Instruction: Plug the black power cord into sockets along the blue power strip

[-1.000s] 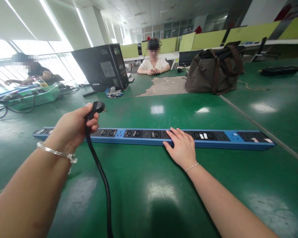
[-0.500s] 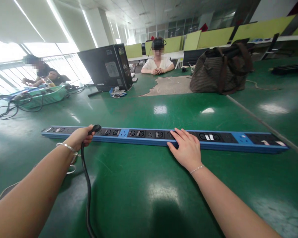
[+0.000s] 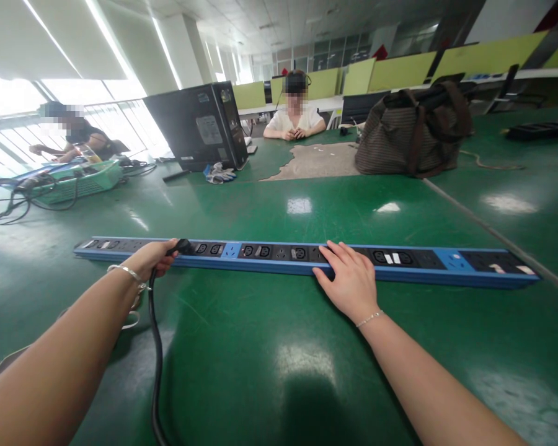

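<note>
A long blue power strip (image 3: 270, 267) with black socket blocks lies across the green table. My left hand (image 3: 155, 257) is closed around a black power plug (image 3: 183, 246), its head at the strip's sockets left of a blue section. Whether its pins are in a socket is hidden. The plug's black cable (image 3: 154, 347) hangs from beneath my fingers down toward the bottom edge. Further right, my right hand (image 3: 348, 275) lies on the strip with fingers spread, its thumb against the near blue side.
Behind the strip stand a black computer case (image 3: 190, 127), a work glove (image 3: 219, 174) and a brown striped bag (image 3: 411, 133). A green basket (image 3: 81, 179) with cables is at left. One person (image 3: 294, 118) sits across the table, another (image 3: 81, 133) at far left.
My left hand has lowered the plug slightly onto the strip's sockets, and the cable has swung a little left. My right hand stays in place on the strip.
</note>
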Available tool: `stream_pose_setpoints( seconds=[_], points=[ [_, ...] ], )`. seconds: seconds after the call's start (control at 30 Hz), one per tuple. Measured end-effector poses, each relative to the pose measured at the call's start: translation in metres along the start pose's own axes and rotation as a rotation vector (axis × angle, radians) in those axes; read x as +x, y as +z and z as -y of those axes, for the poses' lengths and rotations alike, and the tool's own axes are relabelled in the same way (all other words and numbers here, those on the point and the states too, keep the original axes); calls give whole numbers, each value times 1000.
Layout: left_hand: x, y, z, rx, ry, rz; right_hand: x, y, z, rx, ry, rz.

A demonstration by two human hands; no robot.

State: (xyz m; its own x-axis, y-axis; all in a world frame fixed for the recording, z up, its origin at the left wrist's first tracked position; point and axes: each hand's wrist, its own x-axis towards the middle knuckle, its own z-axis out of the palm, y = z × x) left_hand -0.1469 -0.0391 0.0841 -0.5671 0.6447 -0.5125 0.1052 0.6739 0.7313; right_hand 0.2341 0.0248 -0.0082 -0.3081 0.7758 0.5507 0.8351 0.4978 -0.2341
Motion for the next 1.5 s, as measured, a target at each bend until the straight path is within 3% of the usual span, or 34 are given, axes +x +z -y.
stream_pose_setpoints(
  seconds=[0.4,0.67,0.87,1.13,1.37,1.5],
  points=[
    [-2,3,9,21,-19,-14,0,0,0,-12,18,23],
    [1,1,3,39,-47,17,0,0,0,-17,11,19],
    [0,8,14,26,-5,-41,0,1,0,-4,9,11],
    [-1,-1,4,-3,-62,61,0,0,0,-10,20,22],
    [-4,8,17,-28,-2,33,0,0,1,-8,16,15],
    [-3,6,13,-10,-9,33,0,1,1,-10,15,9]
  ],
)
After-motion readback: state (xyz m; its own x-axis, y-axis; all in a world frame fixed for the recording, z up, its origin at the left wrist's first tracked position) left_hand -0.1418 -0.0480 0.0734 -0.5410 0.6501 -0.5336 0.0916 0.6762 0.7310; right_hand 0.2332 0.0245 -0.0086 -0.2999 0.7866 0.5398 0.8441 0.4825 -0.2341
